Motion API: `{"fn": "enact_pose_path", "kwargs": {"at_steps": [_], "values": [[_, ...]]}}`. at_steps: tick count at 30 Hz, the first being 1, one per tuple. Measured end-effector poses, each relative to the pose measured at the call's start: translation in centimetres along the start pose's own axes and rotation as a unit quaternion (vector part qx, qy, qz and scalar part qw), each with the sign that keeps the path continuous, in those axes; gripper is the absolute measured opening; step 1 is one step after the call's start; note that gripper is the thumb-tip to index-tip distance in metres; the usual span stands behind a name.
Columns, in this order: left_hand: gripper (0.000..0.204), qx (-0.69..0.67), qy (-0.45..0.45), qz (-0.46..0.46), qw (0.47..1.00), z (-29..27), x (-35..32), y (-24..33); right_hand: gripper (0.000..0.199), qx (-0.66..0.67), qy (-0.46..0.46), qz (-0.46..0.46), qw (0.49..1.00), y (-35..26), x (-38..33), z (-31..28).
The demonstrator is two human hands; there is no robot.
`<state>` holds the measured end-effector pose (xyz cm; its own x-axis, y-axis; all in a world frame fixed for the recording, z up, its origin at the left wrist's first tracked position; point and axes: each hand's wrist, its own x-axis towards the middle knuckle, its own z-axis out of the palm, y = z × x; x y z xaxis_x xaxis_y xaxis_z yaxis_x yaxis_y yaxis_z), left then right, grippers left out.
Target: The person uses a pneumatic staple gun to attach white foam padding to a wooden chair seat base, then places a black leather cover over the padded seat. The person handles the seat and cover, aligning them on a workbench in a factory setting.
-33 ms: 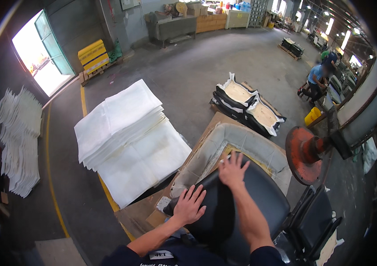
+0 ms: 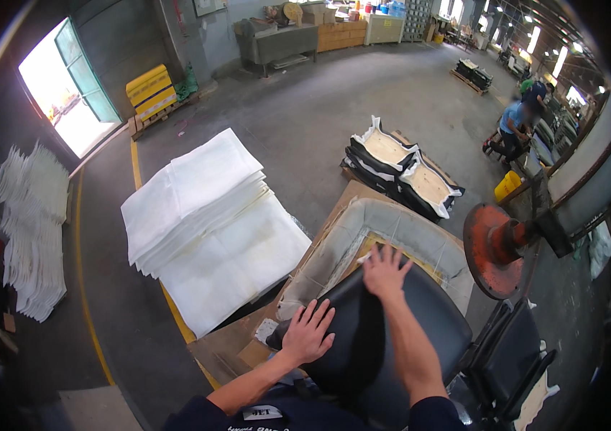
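Left hand: laid flat (image 2: 308, 336) on the left side of the seat, fingers fanned out, not gripping anything
Right hand: palm down (image 2: 386, 274) over the seat's far edge, fingers spread, no clench going on; there's a tiny pale bit by the thumb but it's too small for me to say if it's being touched
Black padded seat: right under both hands (image 2: 428, 309), near side of the work area, tipped over the near edge of a grey padded frame (image 2: 352, 223)
Right of the seat: rusty red disc (image 2: 492, 248) a bit farther out, plus more black seats (image 2: 510, 352) bunched up at near right
Left of the seat: big messy stack of white sheets (image 2: 226, 258), second pile (image 2: 32, 230) way over left
Just beyond: black seats with beige undersides (image 2: 392, 151), piled up
Far right: yellow bucket (image 2: 508, 185) near someone in a blue shirt (image 2: 512, 122)
Far left: yellow box (image 2: 151, 93) by a green door (image 2: 88, 68)
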<state>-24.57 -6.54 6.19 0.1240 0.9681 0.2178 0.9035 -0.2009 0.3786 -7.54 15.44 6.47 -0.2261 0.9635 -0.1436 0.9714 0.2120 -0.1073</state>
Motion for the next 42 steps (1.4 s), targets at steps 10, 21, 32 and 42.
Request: {"fn": "enact_pose_path", "kwargs": {"at_steps": [10, 21, 32, 42], "values": [[0.052, -0.047, 0.039, 0.000, 0.998, 0.3, 0.4, 0.2, 0.071, 0.039, -0.055, 0.222, 0.973, 18.6, -3.0, 0.5], [0.049, -0.061, 0.061, 0.002, 0.996, 0.7, 0.2, 0.3, 0.077, 0.157, 0.045, 0.499, 0.851, 28.1, -20.3, 3.3], [0.052, -0.176, 0.001, -0.195, 0.965, 0.7, 5.5, -1.5, 0.075, 0.240, 0.083, 0.498, 0.829, 25.1, -23.5, 4.0], [0.067, -0.115, -0.198, -0.241, 0.943, 3.1, 13.9, 1.3, 0.065, 0.251, 0.099, 0.490, 0.829, 28.3, -18.0, 2.3]]}}
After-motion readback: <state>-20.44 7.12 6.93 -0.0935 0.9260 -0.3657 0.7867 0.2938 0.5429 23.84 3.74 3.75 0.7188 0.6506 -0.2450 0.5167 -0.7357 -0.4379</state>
